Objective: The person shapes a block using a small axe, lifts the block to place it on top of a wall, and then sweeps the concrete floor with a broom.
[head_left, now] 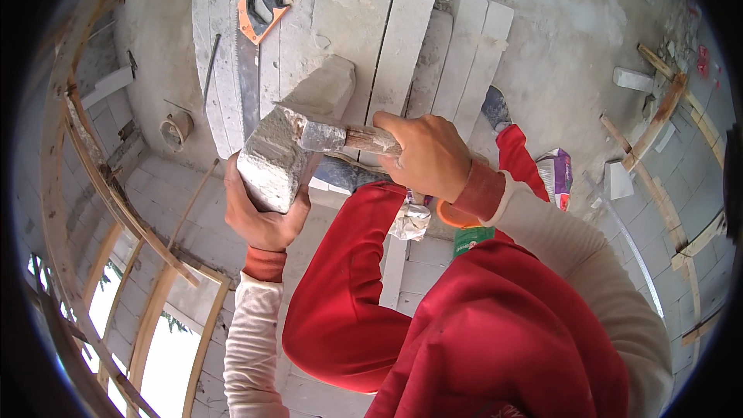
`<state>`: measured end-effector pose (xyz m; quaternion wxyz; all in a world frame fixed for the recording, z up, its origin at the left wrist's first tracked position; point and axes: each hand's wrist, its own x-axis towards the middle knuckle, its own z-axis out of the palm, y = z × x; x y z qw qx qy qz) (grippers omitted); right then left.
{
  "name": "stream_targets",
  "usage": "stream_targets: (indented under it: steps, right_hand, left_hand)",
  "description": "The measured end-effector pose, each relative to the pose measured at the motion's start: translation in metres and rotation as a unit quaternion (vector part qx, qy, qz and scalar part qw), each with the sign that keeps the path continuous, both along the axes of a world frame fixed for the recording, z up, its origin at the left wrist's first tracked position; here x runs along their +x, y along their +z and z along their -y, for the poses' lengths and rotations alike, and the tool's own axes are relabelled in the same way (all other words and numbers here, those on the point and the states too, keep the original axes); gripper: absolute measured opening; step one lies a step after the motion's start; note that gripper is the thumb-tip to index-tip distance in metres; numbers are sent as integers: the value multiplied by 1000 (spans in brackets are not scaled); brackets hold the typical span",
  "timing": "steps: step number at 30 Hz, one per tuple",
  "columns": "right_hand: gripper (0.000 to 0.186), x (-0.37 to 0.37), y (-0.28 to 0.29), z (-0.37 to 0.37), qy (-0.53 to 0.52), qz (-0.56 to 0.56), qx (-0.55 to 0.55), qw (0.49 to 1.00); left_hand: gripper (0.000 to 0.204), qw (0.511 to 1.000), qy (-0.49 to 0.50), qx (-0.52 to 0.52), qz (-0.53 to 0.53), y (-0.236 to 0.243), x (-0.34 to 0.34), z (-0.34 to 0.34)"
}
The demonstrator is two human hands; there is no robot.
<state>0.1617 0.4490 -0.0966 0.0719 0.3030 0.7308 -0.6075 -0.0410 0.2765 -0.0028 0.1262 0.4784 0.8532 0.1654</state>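
My left hand [261, 223] is closed around the near end of a pale grey masonry block [271, 159], which is tilted, with a rough, chipped near end. In my right hand [433, 156] is the wooden handle of a short hammer [323, 136]. Its metal head is crusted with white dust and lies against or just over the block's right side; I cannot tell whether they touch. The block's far part reaches over a row of pale slabs [402, 39]. A handsaw [249, 81] with an orange and black handle lies on these slabs, left of the block.
A metal rod [211, 70] lies at the slabs' left side. Farther left stands a dusty bucket [176, 130]. Near my legs are a green container [470, 240] and a purple and white bag [556, 174]. Wooden frames [155, 325] stand left; more timber [658, 124] is at right.
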Motion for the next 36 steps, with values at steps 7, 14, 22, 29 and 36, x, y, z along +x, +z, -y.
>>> stream_targets:
  steps: [7, 14, 22, 29, 36]
  right_hand:
    - [31, -46, -117, -35, 5, 98, 8, 995]
    - [33, 10, 19, -11, -1, -51, 3, 999]
    - [36, -9, -12, -18, -3, -21, 1, 1000]
    - [37, -26, -39, -14, -35, 5, 73, 997]
    - [40, 4, 40, -9, -6, -60, 15, 998]
  left_hand:
    - [93, 1000, 1, -8, 15, 0, 2, -7]
    - [92, 1000, 13, -2, 6, 1, 3, -3]
    - [92, 999, -11, 24, -21, -3, -1, 0]
    - [89, 1000, 2, 6, -27, 5, 3, -10]
    - [90, 999, 14, 11, -44, 3, 3, 1]
